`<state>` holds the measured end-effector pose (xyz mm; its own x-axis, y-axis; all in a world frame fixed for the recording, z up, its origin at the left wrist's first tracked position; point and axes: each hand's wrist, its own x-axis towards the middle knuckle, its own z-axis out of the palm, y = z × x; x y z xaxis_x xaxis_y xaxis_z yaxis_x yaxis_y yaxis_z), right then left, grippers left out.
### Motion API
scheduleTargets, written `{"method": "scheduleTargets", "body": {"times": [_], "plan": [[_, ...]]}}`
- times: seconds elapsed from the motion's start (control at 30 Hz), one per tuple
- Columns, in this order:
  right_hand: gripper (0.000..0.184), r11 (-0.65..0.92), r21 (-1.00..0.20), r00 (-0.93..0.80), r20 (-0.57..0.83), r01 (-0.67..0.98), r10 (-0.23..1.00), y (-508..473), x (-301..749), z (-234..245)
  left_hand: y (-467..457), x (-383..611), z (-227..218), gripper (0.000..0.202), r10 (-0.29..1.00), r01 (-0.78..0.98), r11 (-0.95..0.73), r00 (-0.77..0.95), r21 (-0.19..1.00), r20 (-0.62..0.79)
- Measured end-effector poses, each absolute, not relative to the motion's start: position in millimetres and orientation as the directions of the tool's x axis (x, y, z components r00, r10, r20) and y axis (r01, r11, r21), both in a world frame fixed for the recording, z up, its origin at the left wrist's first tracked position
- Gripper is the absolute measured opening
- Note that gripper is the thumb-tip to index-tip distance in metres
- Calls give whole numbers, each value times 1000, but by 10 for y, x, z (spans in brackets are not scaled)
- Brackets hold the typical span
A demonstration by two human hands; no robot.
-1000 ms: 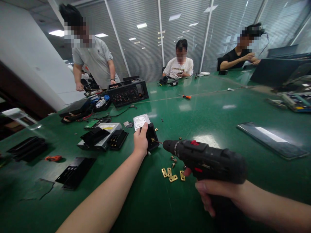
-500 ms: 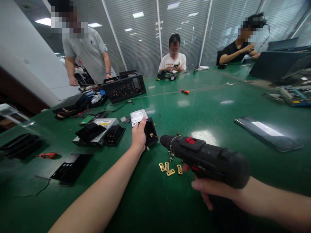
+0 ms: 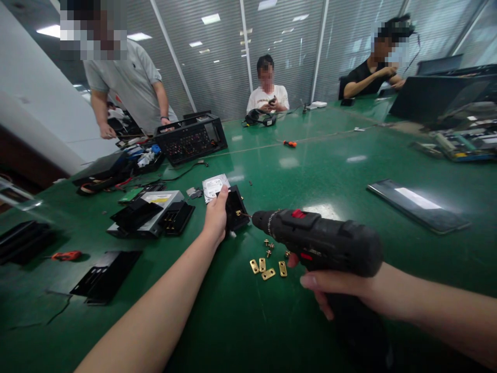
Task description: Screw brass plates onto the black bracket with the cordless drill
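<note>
My left hand (image 3: 217,212) grips a black plastic box-like part (image 3: 234,199) by its left side, thumb on top. Inside that part a small brass piece (image 3: 238,213) shows. A black cordless drill (image 3: 322,235) with red switches is in my right hand (image 3: 330,287), fingers wrapped round its handle. Its thin bit points left and reaches the brass piece; whether it sits in a screw is too small to tell. Behind my left hand lies a silver hard drive (image 3: 213,186). Below the drill's chuck are several brass plates (image 3: 268,273) and small screws (image 3: 268,253).
At left are a silver optical drive (image 3: 166,198), black plastic parts (image 3: 176,217) and an orange screwdriver (image 3: 67,256). A computer case (image 3: 190,140) stands farther back by a standing person. Two people sit across the green table (image 3: 303,331). A dark flat panel (image 3: 419,204) lies right.
The drill has tilted slightly, its rear end lower-left of before, and its bit is now at the brass piece. The whole view has shifted a little. Both hands keep their hold.
</note>
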<state>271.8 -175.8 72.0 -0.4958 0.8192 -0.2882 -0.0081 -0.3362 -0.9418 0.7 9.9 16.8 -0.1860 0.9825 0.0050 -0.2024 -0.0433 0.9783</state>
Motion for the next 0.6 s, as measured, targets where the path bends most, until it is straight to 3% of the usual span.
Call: {"method": "scheduleTargets", "body": {"times": [0.13,0.2,0.4,0.6], "plan": [[78,-172,-968,-531,-245,184,811,-1742,2758,823,82,12,206,76,990,-234,31,-130,972,-63],[81,-132,-967,-537,-232,220,811,-1743,2736,872,78,28,220,75,985,-241,34,-156,970,-73],[31,-135,-957,-564,-262,257,783,-1730,2651,943,77,48,231,68,976,-278,63,-182,958,-117],[28,-163,-953,-552,-283,257,785,-1733,2592,963,69,63,228,71,978,-278,38,-189,960,-93]]}}
